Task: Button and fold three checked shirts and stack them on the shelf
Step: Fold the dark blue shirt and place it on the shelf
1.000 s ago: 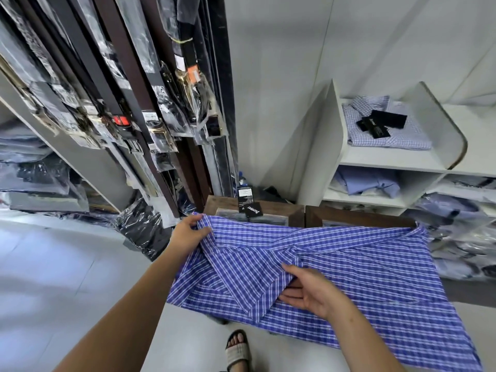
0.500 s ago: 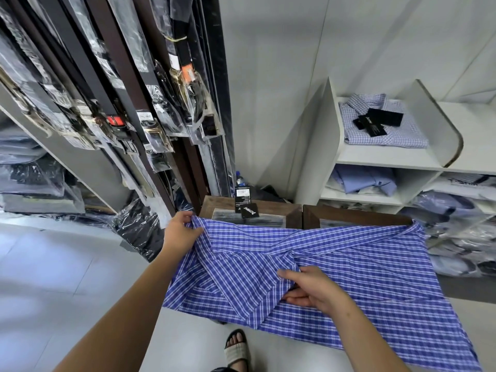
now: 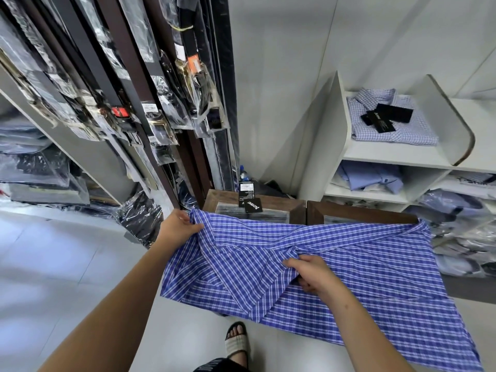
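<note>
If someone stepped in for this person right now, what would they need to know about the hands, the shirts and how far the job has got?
Left hand: grips the far left corner of the blue checked shirt.
Right hand: pinches a folded flap near the shirt's middle.
The shirt lies spread over the wooden table, partly folded, its near edge hanging over the side.
Done: one folded light checked shirt, with black tags on it, lies on the top of the white shelf.
Left: finish folding this shirt and stack it there. I cannot tell from here whether it is buttoned; no third checked shirt is identifiable.
</note>
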